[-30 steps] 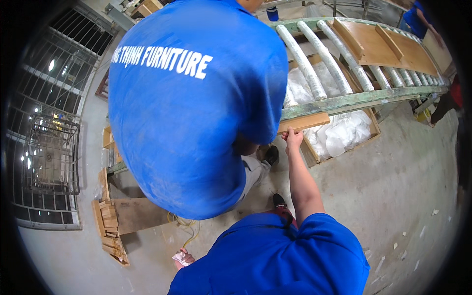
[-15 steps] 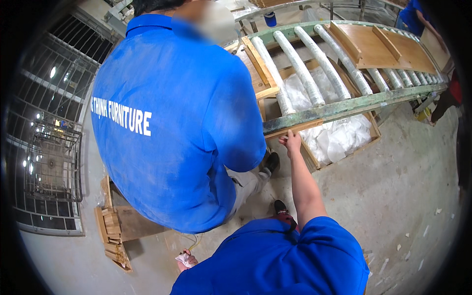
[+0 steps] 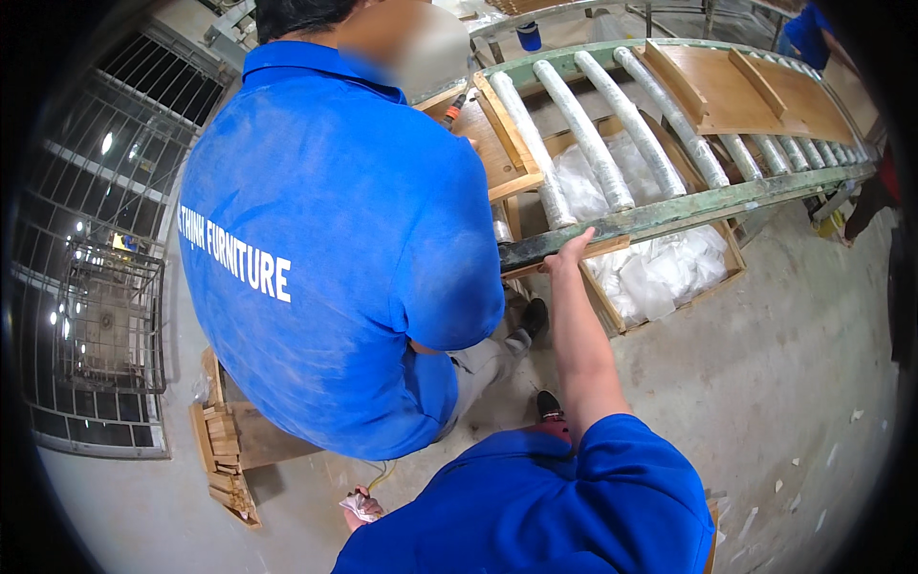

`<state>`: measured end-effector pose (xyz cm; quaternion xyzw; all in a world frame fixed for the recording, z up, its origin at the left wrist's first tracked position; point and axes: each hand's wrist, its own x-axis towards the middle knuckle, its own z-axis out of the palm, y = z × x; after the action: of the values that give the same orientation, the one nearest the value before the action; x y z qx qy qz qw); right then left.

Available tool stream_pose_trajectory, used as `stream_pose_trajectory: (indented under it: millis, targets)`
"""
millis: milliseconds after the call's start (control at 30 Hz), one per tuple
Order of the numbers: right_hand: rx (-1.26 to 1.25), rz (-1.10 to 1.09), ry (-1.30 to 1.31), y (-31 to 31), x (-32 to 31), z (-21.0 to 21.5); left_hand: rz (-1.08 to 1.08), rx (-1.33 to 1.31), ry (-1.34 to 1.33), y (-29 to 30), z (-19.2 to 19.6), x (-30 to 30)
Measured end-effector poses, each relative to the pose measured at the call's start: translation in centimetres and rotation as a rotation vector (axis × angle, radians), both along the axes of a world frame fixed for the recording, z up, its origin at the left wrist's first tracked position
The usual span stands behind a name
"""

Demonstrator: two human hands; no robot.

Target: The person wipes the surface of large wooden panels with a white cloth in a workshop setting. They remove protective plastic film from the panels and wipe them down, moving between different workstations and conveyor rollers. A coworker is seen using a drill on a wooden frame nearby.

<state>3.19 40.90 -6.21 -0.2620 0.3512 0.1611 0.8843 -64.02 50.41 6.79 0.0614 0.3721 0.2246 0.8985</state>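
My right hand (image 3: pixel 571 251) reaches forward and is closed over the green side rail (image 3: pixel 660 218) of a roller conveyor, beside a light wooden strip (image 3: pixel 608 246) along its lower edge. Low at my left side, partly hidden by my body, my left hand (image 3: pixel 356 517) is closed on a crumpled whitish-pink piece of soft material (image 3: pixel 361 504). A wooden frame panel (image 3: pixel 516 143) lies on the rollers (image 3: pixel 585 134) in front of a co-worker (image 3: pixel 335 230) in a blue shirt. Near the co-worker's shoulder a tool with an orange band (image 3: pixel 453 113) shows; the hands on it are mostly hidden.
Another wooden panel (image 3: pixel 755 91) lies farther right on the conveyor. Beneath the rollers a wooden box (image 3: pixel 734 260) holds white plastic sheets (image 3: pixel 660 273). Wood pieces (image 3: pixel 222 445) are stacked at lower left, near a metal grille (image 3: pixel 96 287). A second person (image 3: pixel 808 33) stands far right.
My right hand has moved up from the wooden strip onto the conveyor rail. The co-worker has shifted slightly left, and the orange-banded tool has come into view. My left hand stays low.
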Motion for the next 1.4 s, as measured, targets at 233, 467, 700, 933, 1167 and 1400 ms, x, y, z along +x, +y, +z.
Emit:
stream_pose_trajectory:
  millis: [233,467,700,933,1167,1400]
  targets:
    - [-0.143,0.316,0.059,-4.0,-7.3,-3.5,0.037,0.061,-0.048,-3.1,-0.8,0.5]
    - [-1.568,1.718,-0.487,-25.0,-14.5,-15.1,-0.191,0.018,-0.249,-5.4,-4.9,1.0]
    - [-1.341,1.929,-0.401,-26.5,-21.4,-16.5,0.132,-0.192,-0.18,-10.2,-5.6,-3.0]
    - [-1.292,1.545,-0.989,-20.3,-18.8,-10.3,0.324,-0.484,-0.034,-19.2,-9.3,-2.2]
    - [-1.253,1.998,-1.376,-20.1,-19.5,-5.4,0.223,-0.342,0.119,-26.9,-11.3,1.1]
    - [-0.291,2.092,-0.955,-24.3,-18.9,0.0,-0.241,-0.077,0.247,-25.9,-8.5,15.2]
